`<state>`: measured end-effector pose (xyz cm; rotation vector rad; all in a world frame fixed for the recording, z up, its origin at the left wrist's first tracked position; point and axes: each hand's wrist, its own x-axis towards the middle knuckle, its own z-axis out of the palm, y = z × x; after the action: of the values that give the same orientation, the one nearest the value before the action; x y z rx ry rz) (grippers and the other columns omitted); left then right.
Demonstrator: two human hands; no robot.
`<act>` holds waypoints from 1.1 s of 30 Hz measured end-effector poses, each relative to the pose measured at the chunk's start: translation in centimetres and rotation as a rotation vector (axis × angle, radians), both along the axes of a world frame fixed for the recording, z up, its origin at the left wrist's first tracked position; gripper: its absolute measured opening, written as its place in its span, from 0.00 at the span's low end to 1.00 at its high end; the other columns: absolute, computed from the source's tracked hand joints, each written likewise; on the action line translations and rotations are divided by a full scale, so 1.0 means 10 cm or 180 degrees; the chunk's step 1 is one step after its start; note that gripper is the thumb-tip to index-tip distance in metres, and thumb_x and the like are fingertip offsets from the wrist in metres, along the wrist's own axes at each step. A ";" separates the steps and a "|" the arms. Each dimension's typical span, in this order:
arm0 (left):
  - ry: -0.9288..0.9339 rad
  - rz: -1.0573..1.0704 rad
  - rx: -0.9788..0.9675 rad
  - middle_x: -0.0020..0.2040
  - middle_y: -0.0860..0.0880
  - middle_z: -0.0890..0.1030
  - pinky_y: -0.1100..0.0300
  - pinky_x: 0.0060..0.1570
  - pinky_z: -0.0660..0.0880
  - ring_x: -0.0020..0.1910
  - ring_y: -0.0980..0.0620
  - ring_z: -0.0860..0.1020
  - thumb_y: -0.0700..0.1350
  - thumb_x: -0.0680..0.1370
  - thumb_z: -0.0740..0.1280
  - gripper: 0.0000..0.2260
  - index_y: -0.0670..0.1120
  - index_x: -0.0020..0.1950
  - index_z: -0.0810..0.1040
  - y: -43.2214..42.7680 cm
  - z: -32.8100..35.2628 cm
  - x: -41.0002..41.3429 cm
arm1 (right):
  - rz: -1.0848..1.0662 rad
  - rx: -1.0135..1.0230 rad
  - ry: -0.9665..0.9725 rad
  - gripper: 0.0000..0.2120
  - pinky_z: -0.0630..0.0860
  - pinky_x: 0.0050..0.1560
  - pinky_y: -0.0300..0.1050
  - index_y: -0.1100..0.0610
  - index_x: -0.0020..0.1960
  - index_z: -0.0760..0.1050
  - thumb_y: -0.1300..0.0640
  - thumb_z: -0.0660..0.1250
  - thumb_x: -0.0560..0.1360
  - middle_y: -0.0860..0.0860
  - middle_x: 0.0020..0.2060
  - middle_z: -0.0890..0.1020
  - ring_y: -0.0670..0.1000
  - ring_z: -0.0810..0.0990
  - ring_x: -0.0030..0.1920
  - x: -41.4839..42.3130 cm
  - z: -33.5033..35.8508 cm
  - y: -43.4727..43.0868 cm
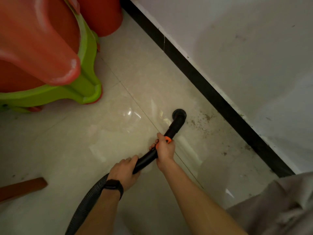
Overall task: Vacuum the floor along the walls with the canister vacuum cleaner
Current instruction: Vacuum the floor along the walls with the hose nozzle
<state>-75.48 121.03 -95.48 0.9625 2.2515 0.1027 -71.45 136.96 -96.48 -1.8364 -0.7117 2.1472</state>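
Vacuum wand (171, 133) held in both hands, nozzle (179, 114) pressed to tiled floor (84, 141) just short of black skirting (211, 92); right hand (165, 148) clenched near orange collar, left hand (125, 170) wrapped lower, where ribbed hose (88, 200) joins. Wand's long axis angled up and right from fingers toward wall (237, 39). Scattered dirt (203, 119) seen right of nozzle, along skirting, nearer right hand. Canister itself out of view. Plastic stools (81, 78) stacked well left

home room | tiled floor (71, 150) | black skirting (211, 85) | plastic stools (50, 65)
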 end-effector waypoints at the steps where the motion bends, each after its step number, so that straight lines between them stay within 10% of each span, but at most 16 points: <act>1: 0.0023 -0.0019 -0.0042 0.52 0.50 0.77 0.55 0.38 0.69 0.47 0.47 0.77 0.53 0.78 0.62 0.15 0.50 0.63 0.68 -0.04 0.00 0.02 | -0.0006 -0.0014 -0.0001 0.08 0.79 0.33 0.46 0.59 0.53 0.72 0.62 0.70 0.78 0.54 0.32 0.75 0.49 0.74 0.27 0.02 0.01 -0.04; 22: 0.0162 -0.0158 0.0329 0.56 0.47 0.77 0.52 0.46 0.72 0.52 0.44 0.77 0.51 0.79 0.63 0.17 0.49 0.66 0.65 1.16 -0.02 0.24 | -0.0091 0.0351 -0.0159 0.09 0.72 0.26 0.42 0.57 0.41 0.70 0.64 0.68 0.77 0.50 0.26 0.72 0.48 0.70 0.23 0.12 0.11 1.19; 33: 0.0136 -0.0284 -0.0076 0.54 0.49 0.77 0.56 0.40 0.69 0.49 0.46 0.77 0.53 0.79 0.63 0.16 0.50 0.64 0.66 0.22 0.10 0.03 | -0.0030 -0.0047 -0.0037 0.08 0.77 0.31 0.45 0.59 0.51 0.71 0.61 0.70 0.78 0.52 0.29 0.74 0.49 0.74 0.25 0.07 0.02 0.27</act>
<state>-75.20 123.23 -94.48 1.0599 2.2396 0.0159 -70.74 139.62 -96.31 -1.8575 -0.6901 2.1433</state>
